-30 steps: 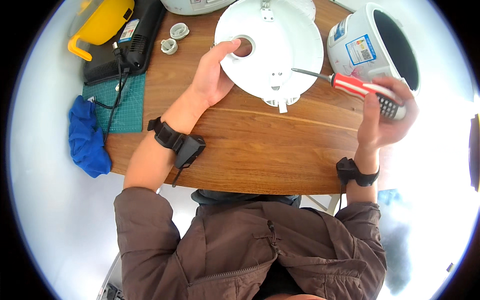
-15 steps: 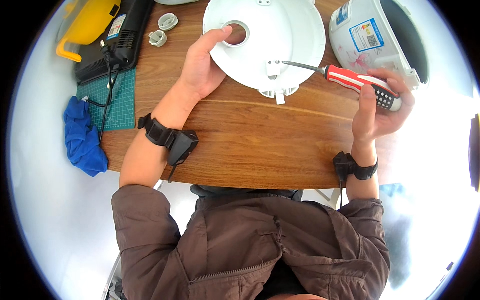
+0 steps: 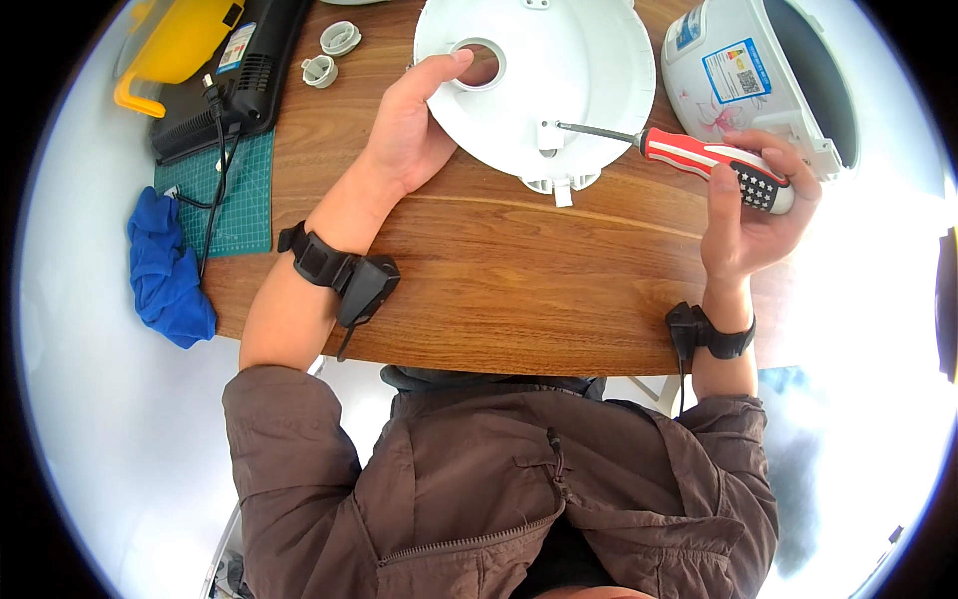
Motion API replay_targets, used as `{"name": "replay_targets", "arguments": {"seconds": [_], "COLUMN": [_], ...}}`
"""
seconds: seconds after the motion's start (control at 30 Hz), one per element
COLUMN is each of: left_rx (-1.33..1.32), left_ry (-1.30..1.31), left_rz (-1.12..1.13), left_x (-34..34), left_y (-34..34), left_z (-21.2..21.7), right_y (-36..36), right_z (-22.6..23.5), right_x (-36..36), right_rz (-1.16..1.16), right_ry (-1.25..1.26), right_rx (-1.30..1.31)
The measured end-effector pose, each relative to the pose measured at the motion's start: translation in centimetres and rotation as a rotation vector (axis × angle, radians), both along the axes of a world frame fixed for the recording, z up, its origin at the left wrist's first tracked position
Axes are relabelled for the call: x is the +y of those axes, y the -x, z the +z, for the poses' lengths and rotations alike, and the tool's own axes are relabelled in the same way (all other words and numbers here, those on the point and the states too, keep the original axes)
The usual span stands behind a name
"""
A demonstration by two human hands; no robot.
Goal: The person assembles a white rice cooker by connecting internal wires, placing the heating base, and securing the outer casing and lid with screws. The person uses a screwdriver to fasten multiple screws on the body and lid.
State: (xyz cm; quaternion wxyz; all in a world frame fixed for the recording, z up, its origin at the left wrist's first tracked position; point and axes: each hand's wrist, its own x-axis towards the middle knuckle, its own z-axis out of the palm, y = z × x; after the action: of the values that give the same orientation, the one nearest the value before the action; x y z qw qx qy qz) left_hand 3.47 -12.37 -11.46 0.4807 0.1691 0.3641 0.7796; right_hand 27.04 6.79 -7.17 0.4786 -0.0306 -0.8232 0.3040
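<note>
A white round plastic cover (image 3: 589,85) with a ringed hole near its left side is tilted up over the table. My left hand (image 3: 417,120) grips its left edge, thumb by the hole and the other fingers hidden beneath. My right hand (image 3: 753,215) is wrapped round the red, white and black handle of a screwdriver (image 3: 689,152). The shaft points left, its tip at a small white bracket (image 3: 548,135) with screw holes near the cover's lower edge. Whether the tip sits in a screw cannot be made out.
At the right stands an open white appliance body (image 3: 720,55) with a dark inside. Two small white caps (image 3: 329,55) lie at the upper left. Farther left are a black device (image 3: 225,90), a yellow container (image 3: 185,45), a green cutting mat (image 3: 239,205) and a blue cloth (image 3: 165,265).
The cover and my left hand have shifted slightly right and up. The screwdriver has moved a little to the left, its tip staying at the bracket.
</note>
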Motion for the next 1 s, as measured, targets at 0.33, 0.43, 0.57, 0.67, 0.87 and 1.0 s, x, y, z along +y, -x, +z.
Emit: {"name": "replay_targets", "arguments": {"seconds": [0.33, 0.43, 0.57, 0.67, 0.87, 1.0], "left_rx": [0.122, 0.177, 0.195, 0.201, 0.224, 0.229], "left_ry": [0.051, 0.027, 0.001, 0.012, -0.026, -0.041], "left_rz": [-0.018, -0.042, -0.027, -0.001, -0.040, -0.025], "left_x": [-0.2, -0.2, 0.0, 0.1, 0.0, 0.1], "left_y": [-0.1, 0.1, 0.1, 0.0, -0.1, -0.2], "left_z": [-0.7, -1.0, -1.3, -1.1, -0.9, -1.3], "right_y": [0.0, 0.1, -0.8, -1.1, -2.9, -2.8], "right_z": [3.8, 4.5, 4.2, 4.9, 5.8, 6.3], "right_x": [-2.5, -4.1, -5.9, -6.1, -6.9, -7.6], "right_rz": [-0.023, -0.112, -0.213, -0.152, -0.179, -0.242], "right_ry": [-0.450, -0.517, -0.482, -0.399, -0.402, -0.263], "right_rx": [-0.173, -0.198, -0.269, -0.320, -0.564, -0.617]}}
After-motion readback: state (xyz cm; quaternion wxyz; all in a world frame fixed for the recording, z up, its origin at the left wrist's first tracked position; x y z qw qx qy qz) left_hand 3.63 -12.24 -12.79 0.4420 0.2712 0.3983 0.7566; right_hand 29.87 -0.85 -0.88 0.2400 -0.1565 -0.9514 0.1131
